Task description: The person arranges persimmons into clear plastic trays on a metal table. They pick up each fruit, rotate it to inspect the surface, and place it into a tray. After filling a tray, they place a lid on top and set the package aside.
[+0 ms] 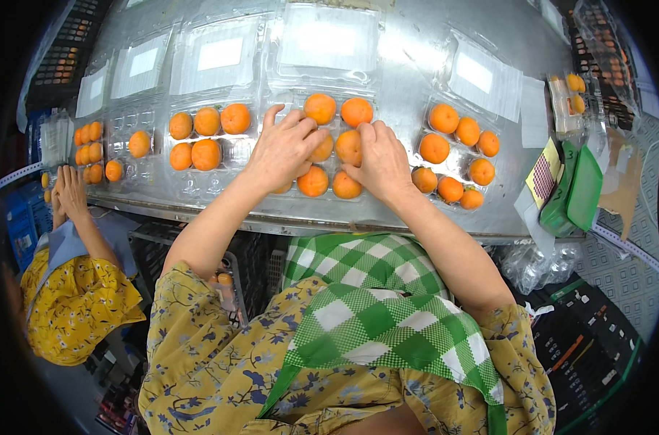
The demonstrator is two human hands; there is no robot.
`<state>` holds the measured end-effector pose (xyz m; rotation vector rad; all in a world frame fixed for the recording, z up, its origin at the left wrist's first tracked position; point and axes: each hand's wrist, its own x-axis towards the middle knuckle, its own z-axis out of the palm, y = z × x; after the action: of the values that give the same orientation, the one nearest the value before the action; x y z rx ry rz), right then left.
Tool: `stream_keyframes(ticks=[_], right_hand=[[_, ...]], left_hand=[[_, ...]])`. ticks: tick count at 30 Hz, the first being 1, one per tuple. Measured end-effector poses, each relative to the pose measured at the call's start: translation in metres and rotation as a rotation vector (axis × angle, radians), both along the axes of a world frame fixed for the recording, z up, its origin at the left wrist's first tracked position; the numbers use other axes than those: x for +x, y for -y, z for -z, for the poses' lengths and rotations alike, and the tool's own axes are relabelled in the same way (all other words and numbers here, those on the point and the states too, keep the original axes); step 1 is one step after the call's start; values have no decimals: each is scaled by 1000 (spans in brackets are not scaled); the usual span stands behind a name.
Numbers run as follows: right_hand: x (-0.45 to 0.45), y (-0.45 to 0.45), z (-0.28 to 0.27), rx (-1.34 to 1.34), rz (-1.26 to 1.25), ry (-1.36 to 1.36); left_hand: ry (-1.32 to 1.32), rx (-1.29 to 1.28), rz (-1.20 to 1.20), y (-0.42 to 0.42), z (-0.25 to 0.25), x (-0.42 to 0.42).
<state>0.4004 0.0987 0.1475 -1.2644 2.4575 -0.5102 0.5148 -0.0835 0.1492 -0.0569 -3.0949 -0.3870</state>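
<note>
An open clear plastic clamshell box (324,187) lies before me with several orange persimmons in its lower half. The fingers of my left hand (286,144) curl over a persimmon (323,150) in the middle row, partly hiding it and others on the left. My right hand (383,157) grips the neighbouring persimmon (349,148) between fingers and thumb. Two persimmons sit behind them, one being the far-right persimmon (356,112). In front are a persimmon (312,181) and another persimmon (347,185). The box's lid (324,49) lies folded back, with a white pad and label.
More open boxes flank mine, including a partly filled left box (199,182) and a right box (454,152). Green plastic scoops (571,190) stand near the metal table's (400,87) right edge. A co-worker's hands (71,190) are at far left. Black crates (585,337) sit below right.
</note>
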Motion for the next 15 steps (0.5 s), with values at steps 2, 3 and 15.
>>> stream_keyframes(ticks=[2, 3, 15], right_hand=[[-1, -1, -2, -25, -39, -54], [-2, -2, -4, -38, -75, -75], [-12, -27, -25, -251, -74, 42]], left_hand=[[1, 2, 18, 2, -1, 0], [4, 1, 24, 3, -3, 0], [-40, 273, -35, -11, -14, -60]])
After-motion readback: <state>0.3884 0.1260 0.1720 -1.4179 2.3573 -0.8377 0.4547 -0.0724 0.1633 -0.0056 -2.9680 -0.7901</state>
